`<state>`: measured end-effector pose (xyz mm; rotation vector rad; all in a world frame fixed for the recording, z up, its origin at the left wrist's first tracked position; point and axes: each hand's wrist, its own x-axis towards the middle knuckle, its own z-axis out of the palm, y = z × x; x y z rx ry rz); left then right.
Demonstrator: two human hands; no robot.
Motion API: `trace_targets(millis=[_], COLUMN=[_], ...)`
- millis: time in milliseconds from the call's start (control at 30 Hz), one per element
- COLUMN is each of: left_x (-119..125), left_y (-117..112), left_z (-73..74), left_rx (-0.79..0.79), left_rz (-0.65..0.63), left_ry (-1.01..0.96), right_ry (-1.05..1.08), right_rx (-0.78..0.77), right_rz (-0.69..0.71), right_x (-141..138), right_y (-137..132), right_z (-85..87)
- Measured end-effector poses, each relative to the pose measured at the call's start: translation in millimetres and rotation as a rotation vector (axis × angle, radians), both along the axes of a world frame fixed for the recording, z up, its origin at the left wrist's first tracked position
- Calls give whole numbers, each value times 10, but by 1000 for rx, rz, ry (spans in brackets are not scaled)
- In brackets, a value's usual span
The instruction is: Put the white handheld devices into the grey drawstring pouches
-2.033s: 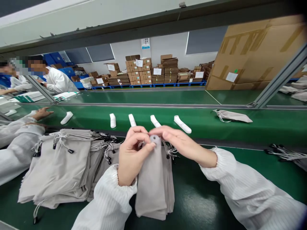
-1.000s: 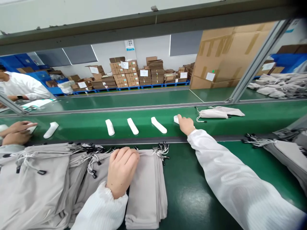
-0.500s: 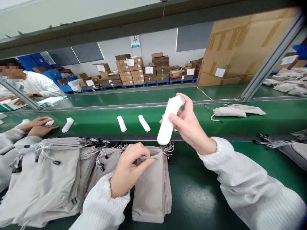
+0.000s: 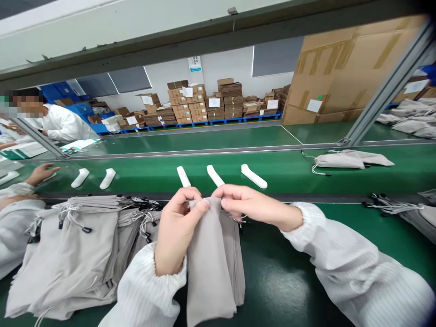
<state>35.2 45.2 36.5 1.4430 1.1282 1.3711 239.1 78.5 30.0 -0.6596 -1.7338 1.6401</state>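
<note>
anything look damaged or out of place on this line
Mostly no: the grey bag being handled and the white pieces on the green belt show no obvious damage. The overhead beam looks odd, though: small ragged bits stick up along its edge, perhaps peeling finish or tape scraps.

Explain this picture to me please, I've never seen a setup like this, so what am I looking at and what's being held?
There is no machine arm here: you see a person's two bare hands, seen from a camera worn on the head, looking forward and down. The left hand holds the top of a grey bag. The right hand is at the bag's upper edge; whether it grips the cloth is hard to tell. More bags lie piled on the table to the left. Beyond the hands, white pieces lie spaced along a green belt. At far left is a co-worker's hand.
</note>
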Motion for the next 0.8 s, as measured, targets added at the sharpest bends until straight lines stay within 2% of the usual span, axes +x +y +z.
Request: trace_targets(millis=[100, 167, 200, 267, 367, 433, 500, 533, 600, 667, 733, 800], left_x=[-84, -109, -110, -108, -143, -198, -255, -277, -301, -303, -294, -282], left_y=[37, 56, 65, 89, 144, 182, 208, 215, 217, 209, 191, 154], left_z=[3, -43, -86, -210, -447, -588, -684, -712, -733, -721, -685, -623], left_rx=[-161, -131, -86, 48, 337, 501, 608, 653, 747, 842, 895, 859], left_rz=[-14, -19, -29, -48, -21, -12, 10, 35, 104, 138, 102, -9], left_ry=[-196, -236, -190, 41, 522, 755, 889, 940, 1026, 1078, 1075, 1016], right_ry=[262, 402, 444, 499, 521, 320, -113, -378, -888, -1226, -1358, -1354], right_rx=[-141, -150, -138, -52, 305, 574, 739, 773, 736, 596, 459, 407], right_rz=[-149, -283, -354, -514, -868, -1126, -1280, -1288, -1180, -1019, -918, -895], right_x=[192, 343, 419, 573, 817, 969, 1076, 1105, 1113, 1076, 1031, 1002], right_y=[5, 30, 58, 155, 410, 624, 833, 927, 1079, 1178, 1228, 1249], right_z=[162, 281, 327, 370, 291, 151, -43, -157, -407, -668, -899, -1054])
